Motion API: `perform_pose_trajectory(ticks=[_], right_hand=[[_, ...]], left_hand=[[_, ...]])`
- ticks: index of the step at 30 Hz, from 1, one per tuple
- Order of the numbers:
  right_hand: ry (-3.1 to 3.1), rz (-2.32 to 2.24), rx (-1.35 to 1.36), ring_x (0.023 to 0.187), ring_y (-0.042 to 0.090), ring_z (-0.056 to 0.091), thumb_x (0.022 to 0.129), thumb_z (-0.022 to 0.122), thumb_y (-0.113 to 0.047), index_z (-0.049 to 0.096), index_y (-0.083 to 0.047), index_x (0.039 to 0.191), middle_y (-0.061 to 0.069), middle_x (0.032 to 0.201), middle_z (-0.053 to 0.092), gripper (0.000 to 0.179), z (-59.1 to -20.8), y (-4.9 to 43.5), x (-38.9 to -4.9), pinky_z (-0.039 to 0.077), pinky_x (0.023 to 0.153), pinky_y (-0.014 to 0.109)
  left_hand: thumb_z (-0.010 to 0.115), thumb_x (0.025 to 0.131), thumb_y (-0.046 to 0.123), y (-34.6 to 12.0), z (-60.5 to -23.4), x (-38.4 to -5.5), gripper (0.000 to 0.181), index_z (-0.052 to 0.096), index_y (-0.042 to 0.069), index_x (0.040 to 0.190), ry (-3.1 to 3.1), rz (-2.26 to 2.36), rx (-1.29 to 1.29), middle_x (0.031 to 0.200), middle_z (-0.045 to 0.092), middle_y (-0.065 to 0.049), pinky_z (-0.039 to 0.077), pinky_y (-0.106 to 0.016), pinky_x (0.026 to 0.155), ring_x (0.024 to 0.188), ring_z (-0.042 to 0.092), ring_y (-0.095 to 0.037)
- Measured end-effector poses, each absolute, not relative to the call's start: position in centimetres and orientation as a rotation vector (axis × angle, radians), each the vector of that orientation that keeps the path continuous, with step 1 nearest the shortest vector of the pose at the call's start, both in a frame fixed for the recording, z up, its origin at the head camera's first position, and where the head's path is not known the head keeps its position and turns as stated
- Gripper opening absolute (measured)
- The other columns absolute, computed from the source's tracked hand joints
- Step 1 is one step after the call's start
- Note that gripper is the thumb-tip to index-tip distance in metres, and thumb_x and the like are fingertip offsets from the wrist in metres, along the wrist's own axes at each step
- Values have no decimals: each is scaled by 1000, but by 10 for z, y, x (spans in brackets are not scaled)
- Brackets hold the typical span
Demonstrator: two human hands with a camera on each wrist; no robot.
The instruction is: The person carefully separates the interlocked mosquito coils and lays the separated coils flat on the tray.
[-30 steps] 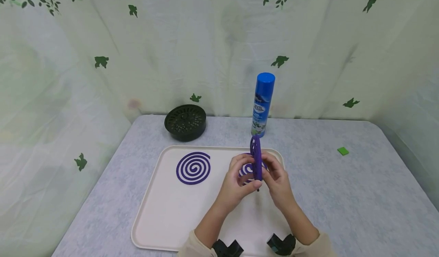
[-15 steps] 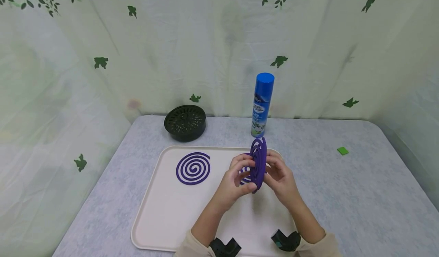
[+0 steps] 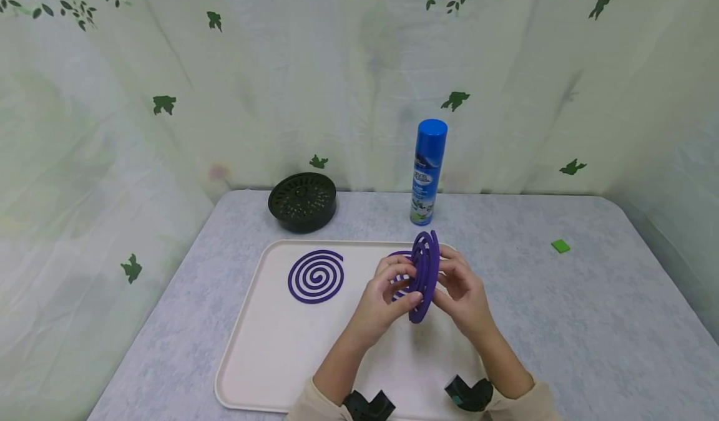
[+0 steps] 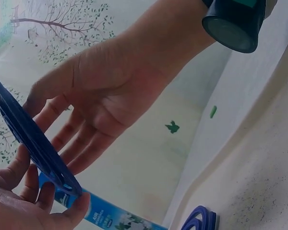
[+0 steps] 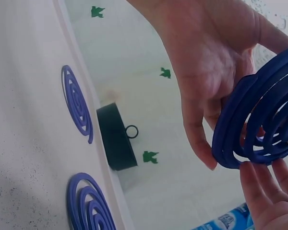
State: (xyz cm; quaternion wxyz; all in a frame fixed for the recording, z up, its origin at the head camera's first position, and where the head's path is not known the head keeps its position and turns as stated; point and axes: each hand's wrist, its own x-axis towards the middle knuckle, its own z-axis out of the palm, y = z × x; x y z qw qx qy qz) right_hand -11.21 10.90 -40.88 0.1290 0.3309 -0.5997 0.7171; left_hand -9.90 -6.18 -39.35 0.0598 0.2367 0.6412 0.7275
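A purple spiral coil (image 3: 425, 275) stands on edge above the cream tray (image 3: 264, 352), held between both hands. My left hand (image 3: 400, 289) pinches its near side with thumb and fingers. My right hand (image 3: 447, 279) holds the far side, its fingers spread behind the coil (image 4: 36, 146) and its thumb at the rim. In the right wrist view the coil (image 5: 259, 122) shows two interleaved strands. A second coil (image 3: 316, 276) lies flat on the tray's left half. A third coil (image 3: 397, 279) lies under my hands, mostly hidden.
A blue spray can (image 3: 428, 171) stands just behind the tray. A black round perforated holder (image 3: 302, 201) sits at the back left of the grey table. A small green piece (image 3: 560, 245) lies to the right. A leaf-print curtain closes in the table.
The held coil has turned from edge-on to show more of its face and has dropped slightly. Both hands stayed on it and shifted a little to the right.
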Motion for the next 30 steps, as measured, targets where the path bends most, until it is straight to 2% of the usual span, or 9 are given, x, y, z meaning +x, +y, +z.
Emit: perform_pose_trajectory(ticks=[5, 9, 14, 19, 22, 26, 30], right_hand=[[-1732, 2074, 1030, 119, 30, 36, 85, 59, -1, 52, 8, 108, 24, 125, 37, 25, -408, 108, -112, 39, 93, 35], [-1760, 2036, 1082, 120, 28, 37, 90, 56, -16, 49, 8, 113, 22, 129, 36, 34, -409, 108, -111, 38, 95, 33], [-1830, 2005, 1089, 120, 28, 37, 86, 61, -22, 46, 8, 114, 21, 130, 35, 44, -410, 107, -110, 37, 95, 33], [-1863, 1981, 1139, 122, 28, 36, 85, 61, -35, 42, 8, 119, 22, 133, 30, 58, -411, 108, -110, 35, 97, 33], [-1865, 1967, 1202, 124, 28, 34, 80, 63, -44, 38, 8, 122, 23, 135, 26, 71, -411, 107, -110, 33, 98, 33], [-1881, 1949, 1259, 126, 29, 30, 73, 72, -38, 33, 9, 125, 24, 138, 21, 80, -410, 106, -108, 32, 100, 33], [-1952, 1935, 1226, 123, 27, 34, 72, 76, -14, 30, 7, 129, 21, 140, 20, 76, -409, 107, -106, 33, 99, 32]], left_hand=[[63, 85, 27, -62, -392, -99, 42, 50, -4, 110, 1930, 2207, 711, 128, 31, -14, 34, -39, 98, 118, 32, -25], [63, 84, 27, -61, -392, -98, 42, 50, -5, 109, 1928, 2222, 725, 125, 32, -15, 34, -38, 99, 118, 32, -25], [63, 83, 28, -61, -392, -98, 42, 51, -6, 105, 1938, 2244, 751, 120, 34, -13, 34, -39, 98, 116, 33, -24], [65, 78, 48, -63, -392, -98, 63, 48, -5, 108, 1952, 2203, 792, 122, 32, -9, 33, -38, 99, 118, 31, -23], [67, 73, 52, -64, -391, -97, 70, 45, -3, 110, 1962, 2175, 800, 125, 30, -8, 32, -39, 99, 119, 30, -23], [69, 75, 46, -65, -388, -96, 65, 44, -2, 112, 1982, 2151, 794, 129, 29, -9, 31, -40, 99, 121, 29, -23], [68, 78, 41, -66, -388, -97, 59, 44, 0, 113, 2042, 2136, 802, 129, 27, -11, 33, -38, 98, 120, 30, -22]])
